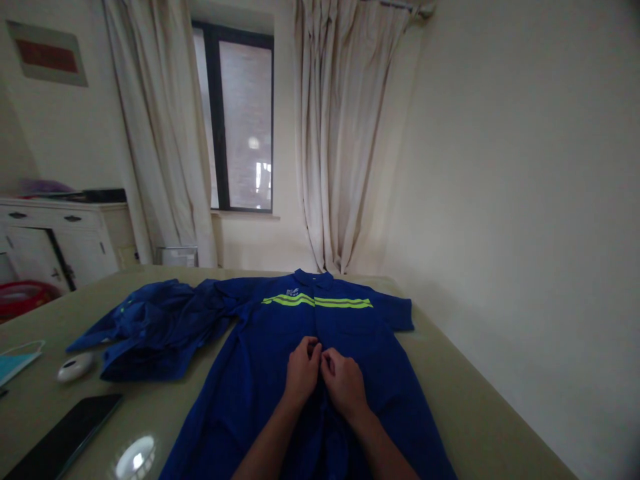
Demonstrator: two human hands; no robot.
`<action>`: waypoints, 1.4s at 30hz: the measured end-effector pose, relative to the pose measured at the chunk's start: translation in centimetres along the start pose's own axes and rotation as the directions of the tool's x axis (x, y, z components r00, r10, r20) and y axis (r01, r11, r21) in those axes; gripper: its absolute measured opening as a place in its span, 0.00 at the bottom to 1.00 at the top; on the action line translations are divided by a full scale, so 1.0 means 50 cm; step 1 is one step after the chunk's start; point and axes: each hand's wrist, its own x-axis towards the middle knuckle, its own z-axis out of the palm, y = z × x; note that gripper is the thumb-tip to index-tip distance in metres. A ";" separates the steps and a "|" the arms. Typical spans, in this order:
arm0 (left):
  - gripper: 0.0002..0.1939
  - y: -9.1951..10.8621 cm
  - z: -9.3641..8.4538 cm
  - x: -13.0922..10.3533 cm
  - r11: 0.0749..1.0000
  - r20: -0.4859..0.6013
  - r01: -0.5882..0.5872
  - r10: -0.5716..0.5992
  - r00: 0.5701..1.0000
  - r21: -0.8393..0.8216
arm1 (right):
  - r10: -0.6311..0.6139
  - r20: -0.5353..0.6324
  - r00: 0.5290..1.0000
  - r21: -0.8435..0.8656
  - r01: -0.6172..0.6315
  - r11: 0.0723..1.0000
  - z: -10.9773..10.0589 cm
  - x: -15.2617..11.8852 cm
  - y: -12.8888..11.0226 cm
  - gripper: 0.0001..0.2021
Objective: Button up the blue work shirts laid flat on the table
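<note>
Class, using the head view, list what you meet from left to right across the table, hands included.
Disposable face mask, white rounded object, crumpled blue garment, left hand, right hand. Left out for overlap: smartphone, laid-out short-sleeved blue work garment.

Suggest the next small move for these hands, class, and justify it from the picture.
Bringing the blue shirt's front edges together at the fingertips seems sensible: the left hand and right hand nearly meet over its front centre line, below the yellow-green stripes. Any fastener there is too small to make out.
</note>
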 end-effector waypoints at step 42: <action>0.23 -0.029 0.000 -0.019 0.922 0.048 -0.313 0.332 0.942 -0.229 | 0.033 -0.068 0.997 0.376 -0.005 0.927 0.008 0.009 0.033 0.16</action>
